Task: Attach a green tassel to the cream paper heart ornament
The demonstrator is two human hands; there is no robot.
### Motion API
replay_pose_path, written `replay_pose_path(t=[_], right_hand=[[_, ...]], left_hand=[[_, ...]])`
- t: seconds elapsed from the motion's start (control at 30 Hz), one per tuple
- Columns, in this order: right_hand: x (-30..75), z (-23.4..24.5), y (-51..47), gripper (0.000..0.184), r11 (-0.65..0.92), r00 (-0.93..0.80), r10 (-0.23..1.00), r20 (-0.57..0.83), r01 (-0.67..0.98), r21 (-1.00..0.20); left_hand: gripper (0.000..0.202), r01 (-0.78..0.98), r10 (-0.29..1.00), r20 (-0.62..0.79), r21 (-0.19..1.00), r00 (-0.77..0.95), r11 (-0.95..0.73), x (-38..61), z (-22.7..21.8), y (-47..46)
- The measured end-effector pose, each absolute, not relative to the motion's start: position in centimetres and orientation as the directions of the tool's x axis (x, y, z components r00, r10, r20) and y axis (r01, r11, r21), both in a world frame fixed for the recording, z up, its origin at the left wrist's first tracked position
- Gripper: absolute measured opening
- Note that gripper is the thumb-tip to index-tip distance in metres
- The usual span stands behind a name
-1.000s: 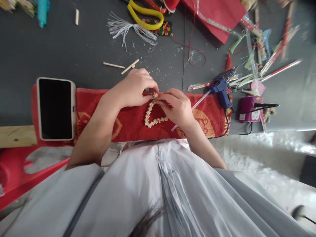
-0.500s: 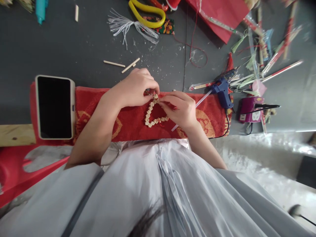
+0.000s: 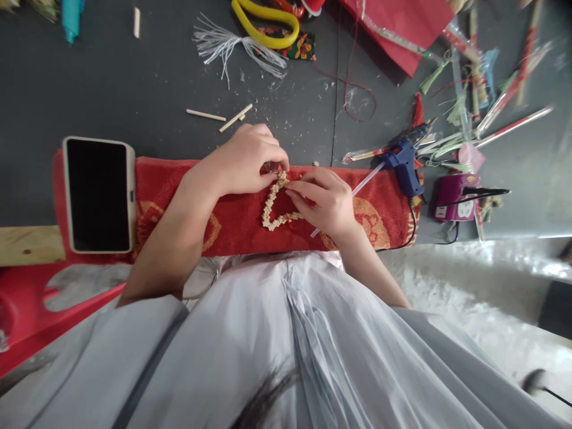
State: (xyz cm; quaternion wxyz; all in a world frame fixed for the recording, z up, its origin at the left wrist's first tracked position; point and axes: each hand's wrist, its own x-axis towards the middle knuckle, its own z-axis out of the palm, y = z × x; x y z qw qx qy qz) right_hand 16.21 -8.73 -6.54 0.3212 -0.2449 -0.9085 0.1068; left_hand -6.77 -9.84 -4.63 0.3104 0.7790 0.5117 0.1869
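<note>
A string of small cream beads (image 3: 268, 213) lies bent in a loop on the red towel (image 3: 241, 232). My left hand (image 3: 252, 158) is closed at the string's upper end, thumb and forefinger pinching it. From the other side my right hand (image 3: 325, 199) meets the same end with thumb and forefinger pressed together; part of the string runs behind this hand. A little red thread shows by the lower beads. Beneath the right hand a translucent glue stick (image 3: 367, 180) runs up to the blue glue gun (image 3: 402, 168).
A white-framed tablet (image 3: 99, 195) rests on the towel's left end. To the right stands a purple power socket (image 3: 454, 198). Farther back lie wooden sticks (image 3: 236, 118), white strings (image 3: 218, 46), a yellow ring (image 3: 266, 24), red paper (image 3: 402, 30) and several wrapped sticks.
My right hand's fingers have shifted slightly left and up along the string's upper end. My left hand stays in place.
</note>
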Motion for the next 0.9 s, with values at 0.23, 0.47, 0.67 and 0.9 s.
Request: replay_pose_path(t=[0.23, 0.47, 0.67, 0.9], right_hand=[[16.35, -6.49, -8.71, 0.018, 0.864, -0.688, 0.504, 0.522, 0.405, -0.300], [16.34, -6.48, -8.91, 0.021, 0.855, -0.711, 0.518, 0.476, 0.433, -0.284], [16.51, -6.46, -8.94, 0.022, 0.852, -0.709, 0.522, 0.473, 0.456, -0.256], [16.27, -6.62, -9.24, 0.025, 0.848, -0.698, 0.529, 0.483, 0.455, -0.270]], left_hand=[[0.025, 0.678, 0.915, -0.007, 0.673, 0.404, -0.294, -6.76, -4.71, -9.91], [0.025, 0.690, 0.917, -0.012, 0.662, 0.399, -0.292, -6.73, -4.59, -9.91], [0.024, 0.700, 0.918, -0.011, 0.651, 0.396, -0.294, -6.66, -4.37, -10.00], [0.025, 0.691, 0.918, -0.031, 0.669, 0.394, -0.274, -6.62, -4.37, -10.02]])
